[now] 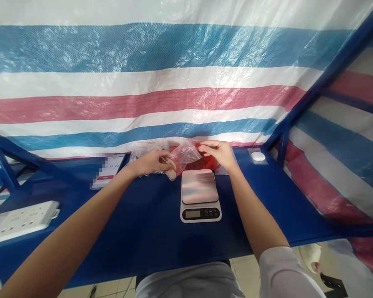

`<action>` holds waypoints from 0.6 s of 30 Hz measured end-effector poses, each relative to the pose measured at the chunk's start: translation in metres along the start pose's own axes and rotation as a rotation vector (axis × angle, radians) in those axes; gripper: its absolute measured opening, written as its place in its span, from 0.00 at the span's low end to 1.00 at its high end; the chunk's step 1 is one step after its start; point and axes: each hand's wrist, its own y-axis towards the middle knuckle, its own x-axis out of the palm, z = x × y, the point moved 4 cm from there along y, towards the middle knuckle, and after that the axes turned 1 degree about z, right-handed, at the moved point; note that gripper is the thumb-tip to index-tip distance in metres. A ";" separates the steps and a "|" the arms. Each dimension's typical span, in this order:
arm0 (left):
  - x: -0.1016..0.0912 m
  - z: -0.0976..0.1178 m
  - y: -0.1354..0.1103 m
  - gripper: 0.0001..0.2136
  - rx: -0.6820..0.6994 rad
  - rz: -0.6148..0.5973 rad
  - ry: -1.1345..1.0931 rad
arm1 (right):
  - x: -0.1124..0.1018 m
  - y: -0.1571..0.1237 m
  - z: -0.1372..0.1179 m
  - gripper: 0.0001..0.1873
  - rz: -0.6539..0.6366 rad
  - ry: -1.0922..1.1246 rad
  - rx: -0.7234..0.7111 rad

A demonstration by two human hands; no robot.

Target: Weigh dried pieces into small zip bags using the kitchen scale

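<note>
Between my hands is a small clear plastic bag (186,153). My left hand (152,161) is closed on its left side, and a pale beige piece (170,173) shows just below those fingers; I cannot tell whether it is held. Thumb and fingers of my right hand (219,152) pinch the bag's right edge. Behind and below the bag lies a red plastic bag or container (202,164), partly hidden. A white kitchen scale (200,187) with a shiny plate stands in front of it, its plate bare. More clear plastic bags (143,152) lie behind my left hand.
A phone (108,171) lies left of my left forearm. Further left is a white power strip (25,219). A white oval item in clear wrapping (257,156) lies at the back right of the blue table (136,231). Striped sheeting (143,82) and blue frame bars (317,87) enclose the table.
</note>
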 end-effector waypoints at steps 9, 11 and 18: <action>-0.007 0.035 0.019 0.13 0.025 -0.084 0.417 | 0.017 0.014 0.005 0.17 -0.065 -0.069 -0.038; -0.008 0.036 0.022 0.13 0.011 -0.070 0.419 | 0.015 0.018 0.016 0.18 -0.045 0.028 0.043; -0.018 0.033 0.025 0.19 -0.062 0.112 0.379 | 0.004 0.022 0.035 0.17 -0.018 0.120 0.204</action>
